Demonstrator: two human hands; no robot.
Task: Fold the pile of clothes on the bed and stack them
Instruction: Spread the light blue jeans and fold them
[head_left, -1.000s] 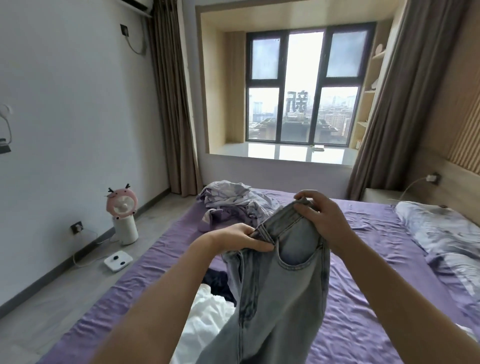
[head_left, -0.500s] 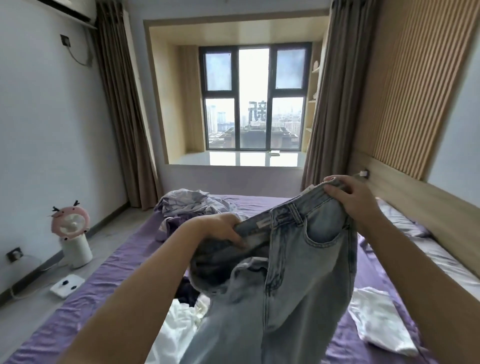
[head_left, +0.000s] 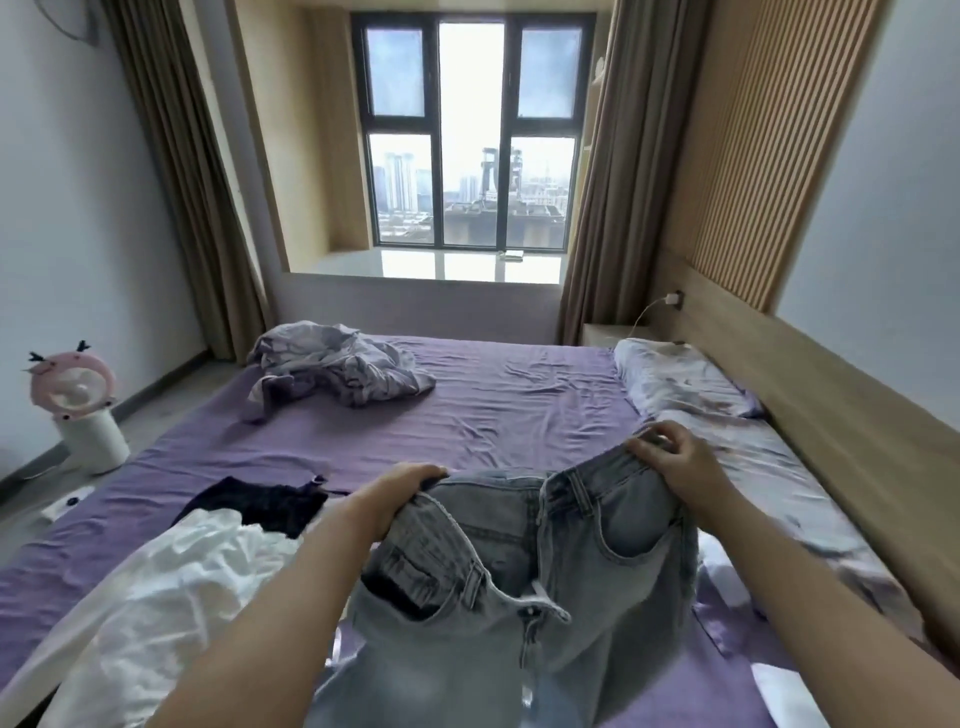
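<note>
I hold a pair of light blue jeans (head_left: 571, 561) by the waistband over the purple bed (head_left: 519, 410), legs hanging toward me. My left hand (head_left: 400, 493) grips the left side of the waistband. My right hand (head_left: 675, 462) grips the right side, a little higher and farther out. The fly is open and the waist is spread between both hands. A crumpled white garment (head_left: 171, 587) lies at the lower left, with a dark garment (head_left: 260, 501) just beyond it. More white cloth (head_left: 779, 686) shows at the lower right.
A rumpled lilac-grey sheet or garment (head_left: 337, 371) lies at the bed's far left. A pillow (head_left: 680, 384) rests against the wooden headboard (head_left: 841, 415) on the right. On the floor at left stand a pink fan (head_left: 78, 410) and a white scale (head_left: 67, 504).
The jeans have come down from chest height toward the bed. My hands moved farther apart, spreading the waistband. The view tilted down and swung slightly.
</note>
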